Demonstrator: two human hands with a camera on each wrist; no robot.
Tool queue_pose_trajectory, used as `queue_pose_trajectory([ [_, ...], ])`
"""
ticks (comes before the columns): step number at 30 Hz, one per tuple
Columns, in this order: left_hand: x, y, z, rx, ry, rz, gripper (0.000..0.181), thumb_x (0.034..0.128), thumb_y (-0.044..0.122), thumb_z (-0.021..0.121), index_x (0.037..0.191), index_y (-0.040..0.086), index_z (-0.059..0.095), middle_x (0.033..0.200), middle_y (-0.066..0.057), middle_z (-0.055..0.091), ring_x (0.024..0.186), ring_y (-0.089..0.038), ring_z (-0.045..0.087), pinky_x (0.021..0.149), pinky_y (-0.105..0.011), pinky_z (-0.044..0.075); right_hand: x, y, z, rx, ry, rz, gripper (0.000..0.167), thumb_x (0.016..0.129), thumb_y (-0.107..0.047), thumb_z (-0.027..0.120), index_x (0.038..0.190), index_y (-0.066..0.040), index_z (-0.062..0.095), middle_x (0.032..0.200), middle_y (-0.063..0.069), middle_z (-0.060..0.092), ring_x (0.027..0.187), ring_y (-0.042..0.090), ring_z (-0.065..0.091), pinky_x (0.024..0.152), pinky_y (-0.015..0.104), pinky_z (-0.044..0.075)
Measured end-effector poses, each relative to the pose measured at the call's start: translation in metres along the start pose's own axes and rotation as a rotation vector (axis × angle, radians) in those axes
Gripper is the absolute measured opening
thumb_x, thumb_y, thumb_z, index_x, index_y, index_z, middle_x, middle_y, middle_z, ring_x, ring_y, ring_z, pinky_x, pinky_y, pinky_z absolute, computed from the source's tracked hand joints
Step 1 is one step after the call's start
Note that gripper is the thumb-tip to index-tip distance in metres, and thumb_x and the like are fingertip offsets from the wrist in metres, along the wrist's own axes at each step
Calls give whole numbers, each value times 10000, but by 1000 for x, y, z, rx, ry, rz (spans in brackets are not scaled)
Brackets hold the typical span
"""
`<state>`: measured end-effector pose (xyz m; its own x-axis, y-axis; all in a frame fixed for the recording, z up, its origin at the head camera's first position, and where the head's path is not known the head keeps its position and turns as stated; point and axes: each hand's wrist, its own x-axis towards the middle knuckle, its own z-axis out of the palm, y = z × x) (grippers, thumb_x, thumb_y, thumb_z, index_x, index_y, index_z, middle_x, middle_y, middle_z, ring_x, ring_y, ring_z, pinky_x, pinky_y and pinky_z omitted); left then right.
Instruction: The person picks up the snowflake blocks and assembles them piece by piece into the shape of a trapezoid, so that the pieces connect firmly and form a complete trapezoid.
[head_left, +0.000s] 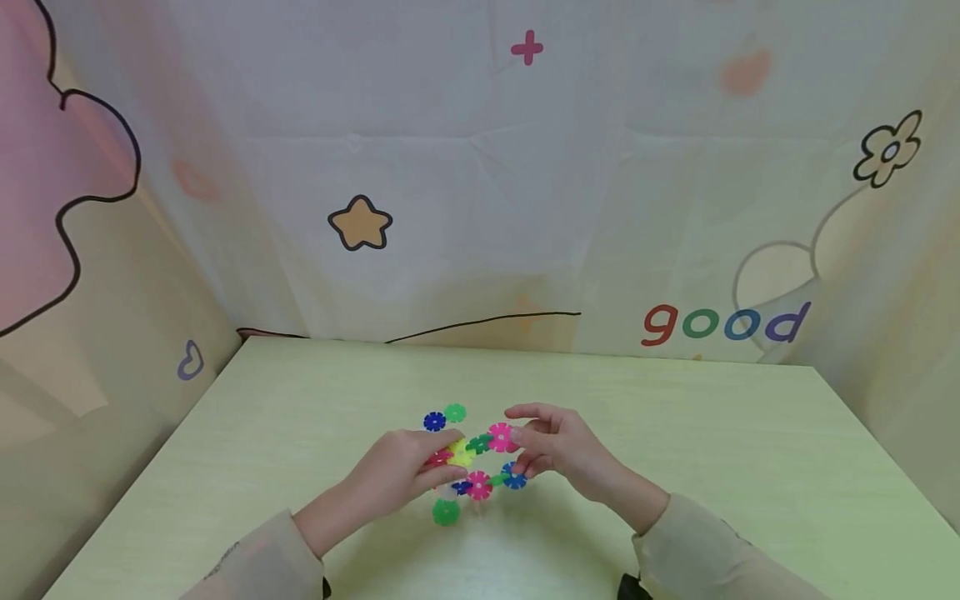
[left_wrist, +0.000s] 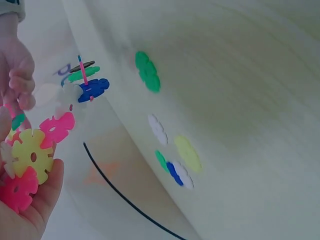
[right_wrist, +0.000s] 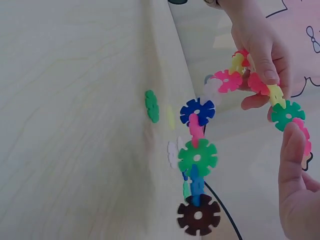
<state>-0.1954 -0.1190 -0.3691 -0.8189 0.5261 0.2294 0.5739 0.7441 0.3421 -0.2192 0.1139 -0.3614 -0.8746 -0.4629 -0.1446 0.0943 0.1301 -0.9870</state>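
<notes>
My left hand grips a chain of colourful notched plastic discs, pinching near a yellow disc. To the right, the fingertips of my right hand meet a pink disc at that end of the chain; its index finger is raised. In the right wrist view, a green disc sits between the two hands. Another strand extends through a blue disc and a larger green disc to a dark brown disc. My left palm is partly hidden by discs in the left wrist view.
Other discs lie apart from the hands on the pale tabletop, among them a green disc, a yellow disc and a white disc. A patterned cloth rises behind the table.
</notes>
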Motion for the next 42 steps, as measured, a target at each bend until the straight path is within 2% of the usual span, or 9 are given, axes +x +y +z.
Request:
queue_pose_trajectory([
  [2,0,-5,-4,-8,33,-40,434,777,379,634,1127,126,599,528,114,441,471,-17,370,448,-148,321,2,1,-1,26,11,-25,490,845,-208,591,1233,38,420,803,19,610,614,128,605,607,240,511],
  [9,-2,-33,-21,8,169,-194,428,760,329,668,1128,122,601,755,15,646,567,-37,480,503,-145,390,14,12,-2,-28,1,-35,421,823,-206,619,1131,51,490,782,9,597,649,139,616,619,265,507],
  [14,-3,-51,-31,26,189,-291,468,781,347,645,1178,112,564,530,55,474,497,-90,390,457,-189,331,30,24,5,-151,-20,-11,365,832,-179,606,1122,27,524,792,23,588,655,145,611,620,303,508],
  [19,-5,-64,-35,22,187,-357,484,797,363,624,1207,122,537,504,42,431,476,-110,349,449,-207,299,47,36,15,-280,-59,-8,321,814,-123,618,1100,12,560,840,55,565,622,149,580,551,288,487],
  [23,-7,-70,-35,23,190,-372,491,801,364,617,1213,110,531,506,38,436,474,-111,352,455,-211,306,59,41,23,-418,-70,-36,290,787,-98,643,1060,-9,598,898,86,555,575,129,517,509,259,451],
  [27,-8,-76,-34,33,195,-369,489,801,364,616,1204,100,536,501,38,432,470,-107,337,456,-213,300,73,44,30,-645,-66,-103,272,769,-105,665,1033,-51,630,1020,81,591,672,122,541,590,244,460],
  [31,-8,-79,-32,38,197,-368,481,800,352,621,1199,96,540,481,35,409,455,-110,299,450,-217,274,84,46,36,-841,-68,-144,290,761,-128,674,1046,-88,638,1134,66,587,946,209,570,828,336,459],
  [35,-9,-80,-31,37,192,-366,480,800,354,620,1196,94,541,476,36,399,452,-107,297,449,-216,273,89,46,44,-999,-85,-165,329,765,-174,671,1087,-118,630,1240,89,530,1199,265,437,997,431,332],
  [42,-9,-79,-30,40,187,-362,485,802,353,619,1198,84,539,485,38,413,460,-107,328,451,-214,288,89,48,56,-1159,-68,-159,314,767,-235,670,1076,-187,644,1262,88,505,1143,285,446,919,424,395],
])
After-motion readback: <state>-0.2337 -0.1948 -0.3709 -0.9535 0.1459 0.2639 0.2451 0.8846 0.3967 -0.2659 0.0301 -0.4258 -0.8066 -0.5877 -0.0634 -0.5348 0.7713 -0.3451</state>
